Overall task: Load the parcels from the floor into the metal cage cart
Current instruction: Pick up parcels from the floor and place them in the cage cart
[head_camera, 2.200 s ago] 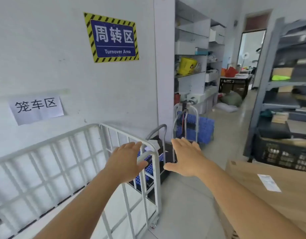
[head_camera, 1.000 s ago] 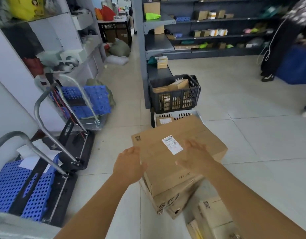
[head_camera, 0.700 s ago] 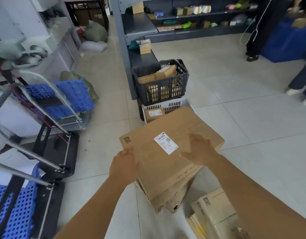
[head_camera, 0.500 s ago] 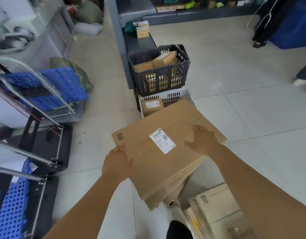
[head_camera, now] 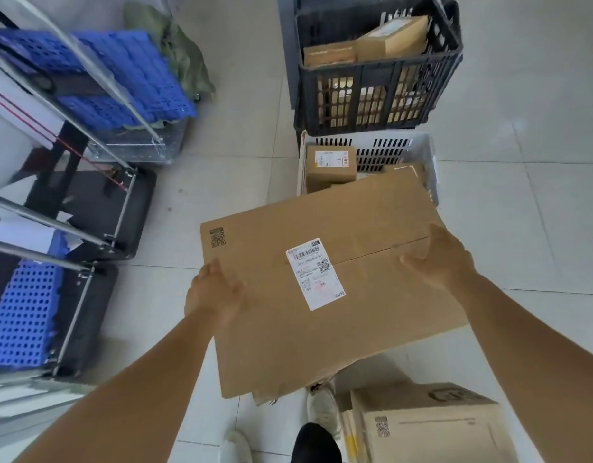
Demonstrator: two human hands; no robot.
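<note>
A large flat cardboard parcel [head_camera: 325, 272] with a white shipping label lies on top of a stack on the floor, right in front of me. My left hand [head_camera: 214, 292] grips its left edge, thumb on the top face. At the right edge, my right hand [head_camera: 438, 259] holds the parcel with the thumb on top. A second cardboard parcel [head_camera: 432, 426] stands on the floor at the lower right. A blurred pale metal rail at the lower left [head_camera: 17, 396] may be the cage cart's edge.
Behind the parcel, a white crate [head_camera: 388, 148] holding a small parcel [head_camera: 331, 165] sits below a black crate [head_camera: 378, 71] of boxes. Platform trolleys [head_camera: 97, 208] with blue plastic pallets [head_camera: 21, 312] fill the left side. My shoes [head_camera: 321, 412] show below the parcel.
I turned from the cage cart toward the floor stack and bent down. Both hands dropped from above the large parcel onto its left and right edges.
</note>
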